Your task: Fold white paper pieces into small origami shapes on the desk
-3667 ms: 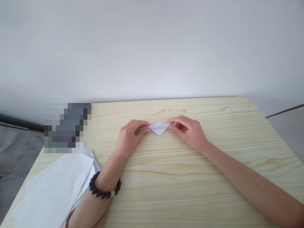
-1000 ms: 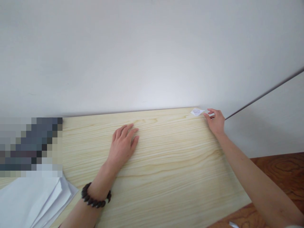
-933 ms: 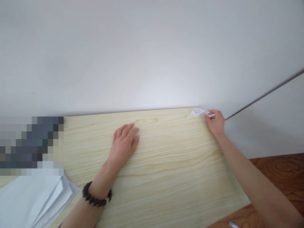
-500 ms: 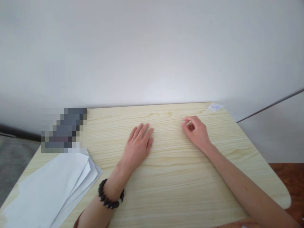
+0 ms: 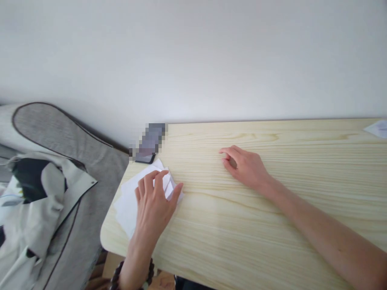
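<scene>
My left hand point(image 5: 154, 205) is over the stack of white paper sheets point(image 5: 128, 201) at the table's left end. Its thumb and fingers are spread and bent, with nothing held between them. Whether the fingertips touch the top sheet, I cannot tell. My right hand point(image 5: 246, 167) rests on the wood-grain table point(image 5: 272, 241), loosely curled. A small gap shows between its thumb and index finger, and no object is visible there. Its other fingers are partly hidden.
A dark phone-like slab point(image 5: 149, 141), partly pixelated, lies behind the papers. At the far right back edge is a small white paper piece point(image 5: 379, 129). A grey sofa point(image 5: 96, 177) with crumpled cloth point(image 5: 33, 217) stands left of the table, and a white wall point(image 5: 211, 60) rises behind.
The view has swung left, bringing the sofa in. My left hand has gone from lying flat on the table to over the paper stack. My right hand stays on the table, loosely curled.
</scene>
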Motion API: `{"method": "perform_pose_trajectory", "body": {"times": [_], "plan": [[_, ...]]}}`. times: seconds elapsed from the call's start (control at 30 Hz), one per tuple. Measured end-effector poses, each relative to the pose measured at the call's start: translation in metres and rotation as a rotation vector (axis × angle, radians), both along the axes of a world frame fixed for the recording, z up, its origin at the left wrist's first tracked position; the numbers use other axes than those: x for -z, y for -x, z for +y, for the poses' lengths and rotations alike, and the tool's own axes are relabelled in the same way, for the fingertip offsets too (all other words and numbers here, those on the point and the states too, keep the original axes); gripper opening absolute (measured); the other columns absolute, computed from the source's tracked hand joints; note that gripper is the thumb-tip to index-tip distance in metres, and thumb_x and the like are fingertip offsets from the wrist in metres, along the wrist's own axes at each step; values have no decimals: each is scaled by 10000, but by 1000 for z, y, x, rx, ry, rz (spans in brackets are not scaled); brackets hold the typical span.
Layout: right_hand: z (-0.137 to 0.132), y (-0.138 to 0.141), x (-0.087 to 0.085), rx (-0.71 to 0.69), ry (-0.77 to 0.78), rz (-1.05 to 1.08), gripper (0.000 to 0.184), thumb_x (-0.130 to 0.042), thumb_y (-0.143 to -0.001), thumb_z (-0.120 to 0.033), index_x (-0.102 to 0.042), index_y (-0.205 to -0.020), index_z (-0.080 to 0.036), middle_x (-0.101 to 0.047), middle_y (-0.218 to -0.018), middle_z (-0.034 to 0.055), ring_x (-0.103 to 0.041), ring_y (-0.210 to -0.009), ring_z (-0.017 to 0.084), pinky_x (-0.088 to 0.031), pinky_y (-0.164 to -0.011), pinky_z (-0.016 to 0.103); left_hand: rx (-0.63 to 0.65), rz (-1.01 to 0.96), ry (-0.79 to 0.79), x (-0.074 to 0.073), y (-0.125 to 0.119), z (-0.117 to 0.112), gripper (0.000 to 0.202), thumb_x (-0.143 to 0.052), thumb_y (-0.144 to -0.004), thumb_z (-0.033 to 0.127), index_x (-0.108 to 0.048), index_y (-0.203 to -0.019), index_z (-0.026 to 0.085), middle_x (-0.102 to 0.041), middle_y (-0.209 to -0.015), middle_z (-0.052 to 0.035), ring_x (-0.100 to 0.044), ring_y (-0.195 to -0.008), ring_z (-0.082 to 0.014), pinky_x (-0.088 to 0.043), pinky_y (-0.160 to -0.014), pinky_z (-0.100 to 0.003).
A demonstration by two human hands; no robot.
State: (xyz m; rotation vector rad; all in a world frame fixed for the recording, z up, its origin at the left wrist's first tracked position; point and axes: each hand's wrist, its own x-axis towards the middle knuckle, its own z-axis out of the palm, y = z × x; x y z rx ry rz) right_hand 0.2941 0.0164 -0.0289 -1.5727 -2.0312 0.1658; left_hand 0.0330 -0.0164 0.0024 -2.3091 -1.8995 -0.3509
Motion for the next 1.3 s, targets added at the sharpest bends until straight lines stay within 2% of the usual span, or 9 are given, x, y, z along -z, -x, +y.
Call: {"method": "perform_pose_trajectory", "body": {"times": [0.13, 0.33, 0.5, 0.63, 0.77, 0.93, 1.07, 1.17, 1.3], "plan": [[-3, -5, 4, -13, -18, 34, 202, -507, -873, -202, -614, -1044, -210, -694, -871, -1, -625, -653, 139, -387, -579, 255, -16, 8, 121, 9, 25, -1, 544, -528, -870, 509, -456, -1308, 193, -504, -1324, -151, -488, -1193, -341, -433, -945, -521], [-4, -5, 4, -35, -24, 50, 200, -493, -872, -206, -613, -1034, -211, -689, -823, 5, -611, -623, 139, -395, -579, 257, 14, 7, 92, 17, 9, 6, 537, -447, -928, 461, -405, -1376, 169, -449, -1426, -163, -407, -1286, -339, -389, -1002, -527], [-4, -6, 5, -49, -22, 51, 204, -500, -868, -199, -609, -1039, -218, -683, -826, 5, -609, -630, 145, -392, -576, 258, -35, 66, 124, 13, -2, 12, 581, -425, -927, 494, -429, -1375, 124, -447, -1435, -181, -433, -1235, -375, -427, -936, -551], [-4, -6, 5, -59, -19, 43, 209, -501, -866, -194, -613, -1043, -209, -687, -850, 7, -612, -641, 146, -403, -590, 264, -30, 109, 140, 10, 2, 3, 563, -430, -927, 489, -450, -1365, 135, -461, -1435, -153, -455, -1222, -364, -453, -919, -527], [-4, -6, 5, -61, -27, 55, 206, -508, -862, -188, -614, -1037, -207, -684, -838, -2, -609, -627, 139, -405, -585, 260, -70, 116, 121, 14, 11, -10, 551, -429, -936, 459, -425, -1383, 138, -433, -1458, -151, -450, -1238, -361, -437, -940, -553], [-5, -7, 6, -59, -31, 55, 201, -504, -860, -204, -614, -1028, -216, -672, -797, -8, -600, -604, 135, -402, -565, 256, -64, 61, 28, 16, 17, -5, 460, -473, -926, 427, -537, -1283, 145, -560, -1347, -139, -512, -1193, -336, -470, -917, -513], [-5, -7, 7, -61, -37, 44, 204, -497, -862, -214, -613, -1030, -216, -681, -824, -2, -598, -598, 134, -409, -568, 259, -105, 21, 50, 4, 16, 5, 361, -463, -932, 394, -601, -1211, 210, -648, -1245, -86, -572, -1147, -286, -497, -895, -426], [-4, -7, 7, -61, -34, 40, 210, -487, -865, -218, -613, -1033, -216, -688, -849, 6, -603, -610, 139, -415, -579, 266, -196, 16, 97, -7, 16, 7, 375, -469, -920, 421, -621, -1190, 210, -699, -1128, -106, -637, -1034, -287, -519, -749, -377], [-4, -6, 7, -58, -22, 41, 217, -479, -868, -222, -615, -1036, -213, -685, -845, 10, -609, -627, 146, -414, -581, 271, -241, 24, 96, -11, 17, 6, 369, -468, -910, 465, -672, -1093, 218, -737, -954, -103, -678, -813, -266, -457, -589, -312]]}}
